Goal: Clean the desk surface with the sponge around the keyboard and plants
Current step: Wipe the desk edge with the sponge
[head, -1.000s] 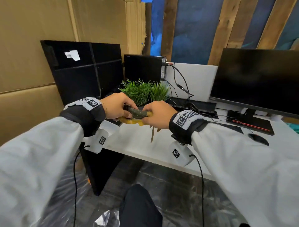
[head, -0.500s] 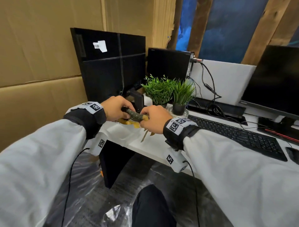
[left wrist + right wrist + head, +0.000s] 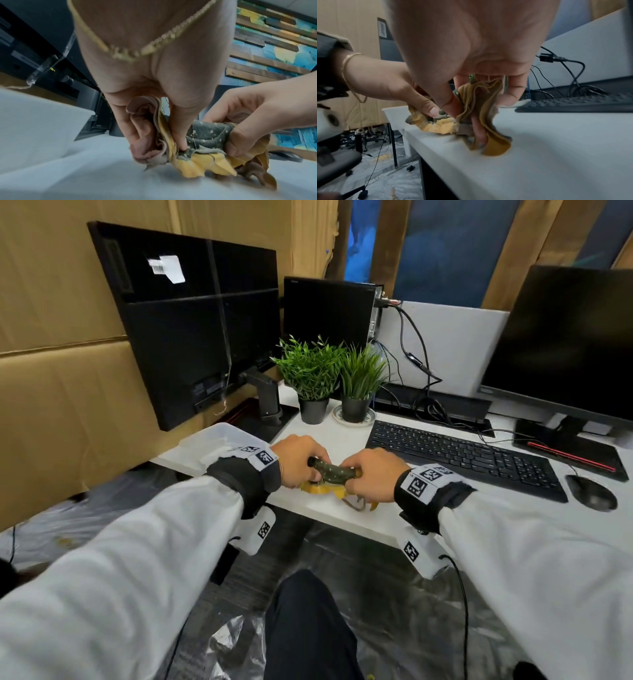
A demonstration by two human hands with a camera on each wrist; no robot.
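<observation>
A worn sponge (image 3: 331, 474), dark speckled on top and torn yellow below, is squeezed between both hands just above the white desk (image 3: 342, 511) near its front edge. My left hand (image 3: 297, 462) grips its left end; my right hand (image 3: 371, 474) grips the right end. In the left wrist view the sponge (image 3: 204, 136) is bent, with ragged yellow flaps touching the desk. The right wrist view shows its folded yellow layers (image 3: 477, 106) pinched by my fingers. Two potted green plants (image 3: 310, 371) (image 3: 359, 374) stand behind, and the black keyboard (image 3: 462, 457) lies to the right.
A black monitor (image 3: 191, 320) shows its back at the left, with a clear plastic tub (image 3: 219, 440) below it. A second monitor (image 3: 568, 337) stands at the right, a mouse (image 3: 591, 493) beside the keyboard. Cables (image 3: 421, 378) trail behind the plants. Plastic sheeting covers the floor.
My view has swung left and down, bringing the keyboard and mouse fully into sight. Both hands stayed together on the sponge and came down close to the desk's front edge.
</observation>
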